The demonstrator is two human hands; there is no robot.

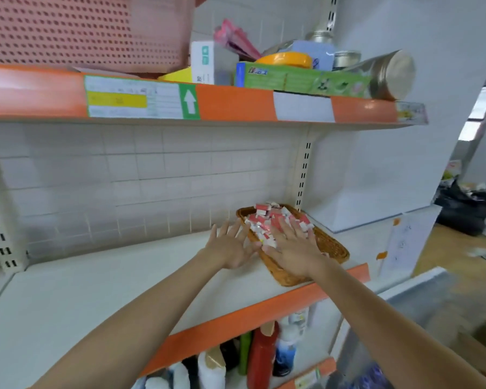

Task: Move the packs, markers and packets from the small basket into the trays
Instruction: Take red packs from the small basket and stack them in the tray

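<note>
Right hand (291, 248) flat, fingers straight, on red-white packets (267, 220) heaped in shallow woven wicker basket (331, 248). Left hand (230, 248) spread wide beside rim, holding nothing. Risk: loose heap spills onto white shelf (96, 290) if scooped carelessly.

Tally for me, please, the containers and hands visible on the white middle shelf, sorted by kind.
Wicker tray, holding a heap of red-and-white packets too jumbled to count: 1
Hands, left hand beside the tray, right hand flat on the packets: 2
Total: 3

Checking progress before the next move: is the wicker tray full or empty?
Full: red-and-white packets are heaped in the wicker tray, under the right hand.
</note>
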